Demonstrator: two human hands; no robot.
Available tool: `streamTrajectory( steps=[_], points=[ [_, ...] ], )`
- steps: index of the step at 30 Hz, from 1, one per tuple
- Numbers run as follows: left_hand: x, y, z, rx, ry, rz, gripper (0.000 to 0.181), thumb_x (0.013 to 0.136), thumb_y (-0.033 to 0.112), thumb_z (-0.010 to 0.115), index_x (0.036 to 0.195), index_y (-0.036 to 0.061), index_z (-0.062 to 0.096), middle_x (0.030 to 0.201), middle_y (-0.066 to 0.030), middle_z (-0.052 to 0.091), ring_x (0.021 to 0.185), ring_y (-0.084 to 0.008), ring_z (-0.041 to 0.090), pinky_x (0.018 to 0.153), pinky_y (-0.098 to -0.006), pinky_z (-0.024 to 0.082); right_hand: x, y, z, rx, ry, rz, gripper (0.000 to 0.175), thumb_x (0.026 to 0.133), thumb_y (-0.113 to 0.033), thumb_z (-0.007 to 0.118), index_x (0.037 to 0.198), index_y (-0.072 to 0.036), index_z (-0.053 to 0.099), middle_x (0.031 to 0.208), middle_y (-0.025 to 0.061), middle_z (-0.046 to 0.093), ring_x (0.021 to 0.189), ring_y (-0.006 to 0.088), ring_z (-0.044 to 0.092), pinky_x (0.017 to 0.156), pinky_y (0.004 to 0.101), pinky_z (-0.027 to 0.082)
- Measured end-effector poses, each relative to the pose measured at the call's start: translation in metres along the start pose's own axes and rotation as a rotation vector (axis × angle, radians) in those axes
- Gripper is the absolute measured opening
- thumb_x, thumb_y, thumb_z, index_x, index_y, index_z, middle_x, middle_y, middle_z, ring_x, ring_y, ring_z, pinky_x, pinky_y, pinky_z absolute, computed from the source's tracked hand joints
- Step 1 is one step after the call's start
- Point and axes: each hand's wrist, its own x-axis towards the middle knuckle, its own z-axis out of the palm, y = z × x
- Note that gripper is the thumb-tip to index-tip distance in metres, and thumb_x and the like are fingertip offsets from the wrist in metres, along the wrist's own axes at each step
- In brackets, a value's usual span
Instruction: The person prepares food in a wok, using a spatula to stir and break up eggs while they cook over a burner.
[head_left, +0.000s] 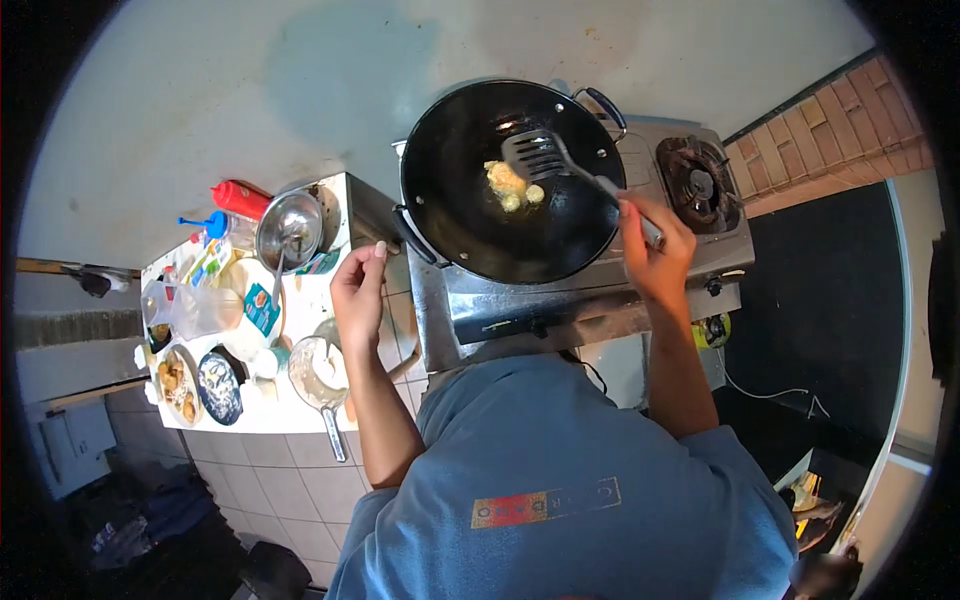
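My right hand (660, 244) grips the handle of a slotted metal spatula (538, 155). Its head is inside a large black wok (480, 247), beside a golden piece of frying food (505, 178). Two small round pieces (522, 198) lie just below that food in a little oil. The wok stands on a gas stove (495, 300) and has a handle on each side. My left hand (361, 292) is raised left of the wok, near its left handle (416, 236). Its thumb and forefinger are closed together, with nothing visible between them.
A second burner (700, 184) is at the stove's right. On the white table (300, 420) at left are a steel bowl (289, 232) with a spoon, a red bottle (240, 199), a plastic jug (206, 309), a plate of fried food (178, 386), a floury black dish (220, 386) and a strainer (319, 371).
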Motion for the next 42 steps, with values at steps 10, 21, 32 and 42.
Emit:
streamTrajectory(
  steps=[10,21,32,42],
  points=[
    [-0.003,0.006,0.004,0.014,0.013,-0.025,0.015,0.087,0.020,0.063,0.085,0.0053,0.062,0.066,0.0067,0.048,0.060,-0.0037,0.038,0.055,-0.0193,0.030,0.002,0.008,0.012,-0.004,0.002,0.066,0.011,0.080,-0.007,0.066,0.088,0.000,0.066,0.080,0.0144,0.066,0.068,0.0219,0.065,0.062,0.0291,0.049],
    [-0.004,0.000,0.002,0.017,0.005,-0.018,0.017,0.087,0.023,0.062,0.085,0.0053,0.062,0.066,0.0066,0.048,0.060,-0.0035,0.038,0.055,-0.0194,0.029,0.064,0.020,0.024,-0.424,0.048,-0.009,0.021,0.085,-0.021,0.060,0.073,-0.003,0.058,0.064,0.0187,0.058,0.057,0.0371,0.058,0.052,0.0409,0.046],
    [-0.009,0.004,-0.002,-0.016,0.037,-0.008,0.018,0.087,0.021,0.062,0.087,0.0025,0.063,0.068,0.0075,0.050,0.061,-0.0019,0.038,0.054,-0.0176,0.029,0.088,0.017,0.044,-0.313,-0.171,-0.200,0.026,0.087,-0.025,0.056,0.073,-0.004,0.053,0.064,0.0188,0.056,0.060,0.0405,0.055,0.053,0.0467,0.043],
    [-0.007,0.004,0.000,-0.016,0.017,0.004,0.018,0.087,0.021,0.063,0.086,0.0028,0.063,0.069,0.0067,0.051,0.062,-0.0027,0.039,0.056,-0.0178,0.031,0.104,0.036,0.040,-0.311,-0.161,-0.206,0.026,0.084,-0.023,0.059,0.068,-0.004,0.054,0.058,0.0191,0.053,0.057,0.0414,0.053,0.049,0.0458,0.042]
  ],
)
